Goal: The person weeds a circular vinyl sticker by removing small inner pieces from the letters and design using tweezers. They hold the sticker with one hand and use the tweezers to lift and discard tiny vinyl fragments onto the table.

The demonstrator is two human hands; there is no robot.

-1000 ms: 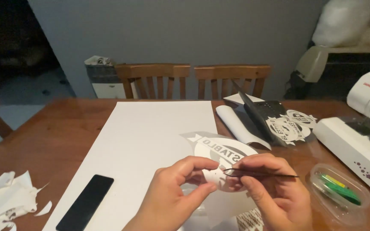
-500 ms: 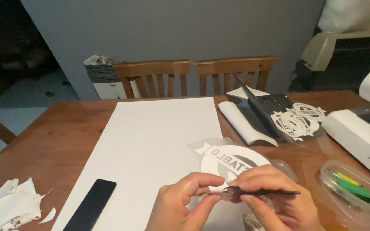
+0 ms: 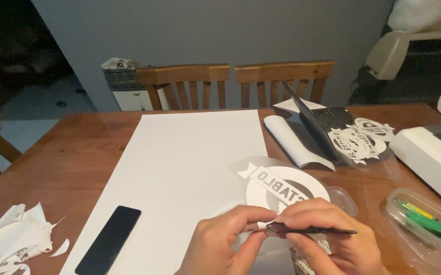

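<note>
My left hand pinches a small white scrap of vinyl between thumb and forefinger at the bottom middle of the head view. My right hand grips a thin dark pointed tool, held level with its tip at that scrap. Both hands hover over a round white emblem cut-out on clear film, which lies on the right edge of a large white sheet on the wooden table. The lower part of the emblem is hidden under my hands.
A black phone lies on the sheet's lower left. White vinyl scraps pile at the left. A rolled white sheet, dark folder with more emblems, clear tub of pens and white machine sit right. Two chairs stand behind.
The view has dropped lower and my hands have slid down toward the bottom edge. The left fingers have closed tighter on the white scrap at the tool's tip.
</note>
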